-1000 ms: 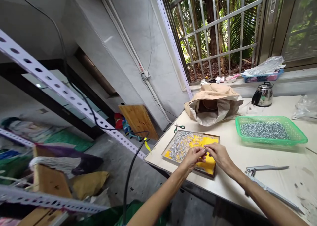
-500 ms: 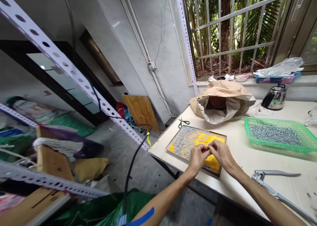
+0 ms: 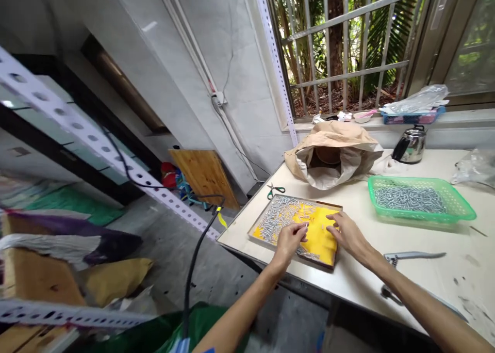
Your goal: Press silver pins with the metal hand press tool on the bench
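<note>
A shallow framed tray (image 3: pixel 335 260) has a bright yellow lining (image 3: pixel 320 242). Small silver metal pieces (image 3: pixel 276 216), too small to name surely, lie thickly over its left side, and a few rest near the front edge. Above the middle of the tray, my left hand (image 3: pixel 289 243) is closed in a pinch; whatever its fingertips hold is too small to make out. My right hand (image 3: pixel 349 235) hovers over the tray's right edge, thumb and fingers apart, holding nothing visible. A gap with yellow lining showing separates the two hands.
Right of the tray stands a green plastic basket (image 3: pixel 462 211) of similar metal pieces. Green-handled scissors (image 3: pixel 276 190) lie behind the tray. An open paper sack (image 3: pixel 340 136) and a metal kettle (image 3: pixel 413 145) stand farther back. Grey long-handled pliers (image 3: pixel 417 255) lie partly under my right forearm.
My hands were together over the tray, fingertips meeting. Now they are apart: the right has opened and drawn away rightward, while the left stays pinched. The whole view has shifted.
</note>
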Available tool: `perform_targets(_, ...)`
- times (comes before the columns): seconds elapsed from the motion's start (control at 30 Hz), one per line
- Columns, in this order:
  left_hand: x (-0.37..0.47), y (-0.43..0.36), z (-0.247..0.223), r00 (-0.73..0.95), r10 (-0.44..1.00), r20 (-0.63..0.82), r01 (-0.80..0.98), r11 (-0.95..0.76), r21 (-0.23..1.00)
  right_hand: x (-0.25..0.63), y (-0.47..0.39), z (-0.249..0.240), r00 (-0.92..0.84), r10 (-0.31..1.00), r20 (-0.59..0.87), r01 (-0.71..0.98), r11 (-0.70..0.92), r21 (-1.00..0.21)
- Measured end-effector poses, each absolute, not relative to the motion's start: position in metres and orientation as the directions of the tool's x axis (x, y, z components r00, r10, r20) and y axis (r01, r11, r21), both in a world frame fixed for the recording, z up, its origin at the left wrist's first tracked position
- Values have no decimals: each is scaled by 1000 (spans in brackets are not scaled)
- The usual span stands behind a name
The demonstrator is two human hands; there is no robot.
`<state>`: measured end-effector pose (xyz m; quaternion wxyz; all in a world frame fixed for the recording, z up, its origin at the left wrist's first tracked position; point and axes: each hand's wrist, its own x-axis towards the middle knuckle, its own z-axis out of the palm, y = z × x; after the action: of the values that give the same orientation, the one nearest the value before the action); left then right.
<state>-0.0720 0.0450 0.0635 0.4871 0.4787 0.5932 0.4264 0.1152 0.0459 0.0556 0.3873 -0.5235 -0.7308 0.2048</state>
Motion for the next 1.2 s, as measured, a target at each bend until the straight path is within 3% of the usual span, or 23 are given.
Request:
perform_targets(0.13,-59,23,65,64,997,-37,354,12,935,181,-12,67,-216,894,393,699,423,-577)
perform_targets(0.3,-11,-5,65,317,948,7,428,-149,891,253,-93,57,-174,968,181,832,243,-499)
perform_targets(0.4,21,-14,59,435,900,-15,440,-199,876,267,-120,41,-130,981,142,866,182,-466)
perform_targets(0.47,37,-16,52,450,888,-93,465,-144,873,269,-126,33,-93,985,142,895,145,-422)
perform_targets(0.57,54,-13,41,443,835,-327,485,83,871,268,-125,27,-33,986,165,950,82,-302)
perform_targets(0.63,60,-9,36,459,752,-473,449,263,854,269,-123,25,-50,979,196,967,97,-236)
perform_targets(0.73,64,-6,33,454,681,-574,381,434,817,271,-123,21,-108,955,275,968,164,-191)
perform_targets(0.97,71,-9,36,345,655,-673,442,519,732,268,-130,21,-144,894,425,976,199,-88)
perform_targets(1.2,72,-14,30,341,651,-678,499,486,717,269,-132,23,-135,887,441,976,197,-96)
